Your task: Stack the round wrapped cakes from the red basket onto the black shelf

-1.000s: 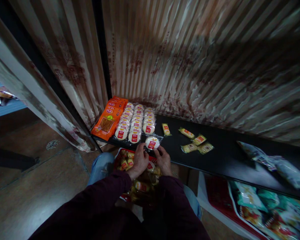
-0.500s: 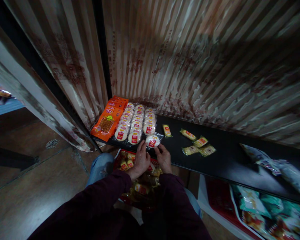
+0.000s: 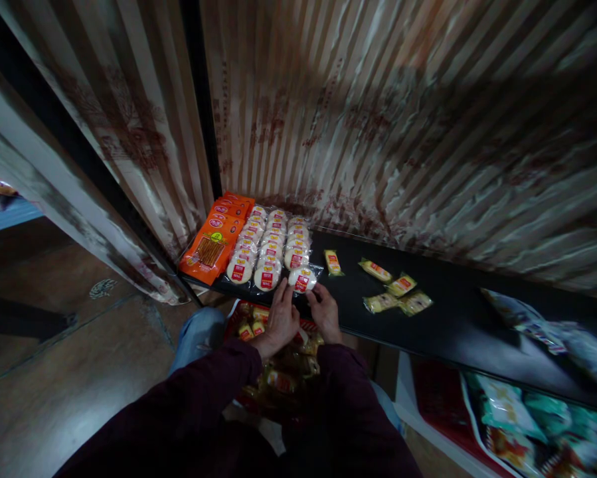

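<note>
A clear packet with a round white rice cracker (image 3: 302,279) and a red label lies at the front of the rightmost row on the black shelf (image 3: 348,299). My left hand (image 3: 281,320) touches its near left edge with the fingertips. At its near right edge, my right hand (image 3: 325,315) has thumb and fingers closed on the wrapper. Beyond and to the left, matching rice cracker packets (image 3: 267,273) overlap in rows. Below my hands sits a red basket (image 3: 234,311) of small yellow-wrapped snacks, partly hidden by my wrists.
Orange snack bags (image 3: 206,255) overlap at the shelf's left end. Several yellow-wrapped snacks (image 3: 401,284) lie loose to the right. Further right is a shiny plastic packet (image 3: 584,348). A crate of bagged snacks (image 3: 510,405) stands below. Patterned curtain (image 3: 328,119) hangs behind.
The rice cracker packet between my hands has shifted slightly and lies flatter at the front of its row. My hands stay at its edges. The view has moved slightly.
</note>
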`<action>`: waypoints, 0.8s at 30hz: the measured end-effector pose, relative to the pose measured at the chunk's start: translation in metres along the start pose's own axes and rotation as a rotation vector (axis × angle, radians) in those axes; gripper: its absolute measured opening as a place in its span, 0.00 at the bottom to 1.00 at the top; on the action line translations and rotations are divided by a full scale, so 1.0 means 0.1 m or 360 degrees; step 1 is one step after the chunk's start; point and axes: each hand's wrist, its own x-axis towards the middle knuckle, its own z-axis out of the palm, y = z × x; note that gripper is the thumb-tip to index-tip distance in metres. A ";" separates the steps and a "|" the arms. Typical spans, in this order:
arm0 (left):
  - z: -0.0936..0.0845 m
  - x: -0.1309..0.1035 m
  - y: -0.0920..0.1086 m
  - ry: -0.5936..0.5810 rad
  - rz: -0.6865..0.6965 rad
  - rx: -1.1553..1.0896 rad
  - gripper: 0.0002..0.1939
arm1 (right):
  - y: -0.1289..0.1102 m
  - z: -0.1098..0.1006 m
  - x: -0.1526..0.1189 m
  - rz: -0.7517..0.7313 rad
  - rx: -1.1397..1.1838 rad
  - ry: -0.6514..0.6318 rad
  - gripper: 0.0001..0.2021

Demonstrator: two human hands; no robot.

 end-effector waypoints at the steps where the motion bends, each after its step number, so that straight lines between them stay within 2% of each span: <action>1: 0.00 0.00 0.00 -0.0001 0.0010 0.0001 0.34 | 0.00 0.00 0.01 -0.0001 -0.0001 -0.0003 0.22; 13: 0.05 0.01 -0.07 -0.0135 0.0172 0.0007 0.37 | 0.04 0.02 0.13 0.0094 0.0086 -0.0057 0.22; 24: 0.08 0.06 -0.11 -0.0170 0.0174 0.0087 0.37 | 0.06 0.10 0.20 -0.0027 -0.0072 -0.0022 0.17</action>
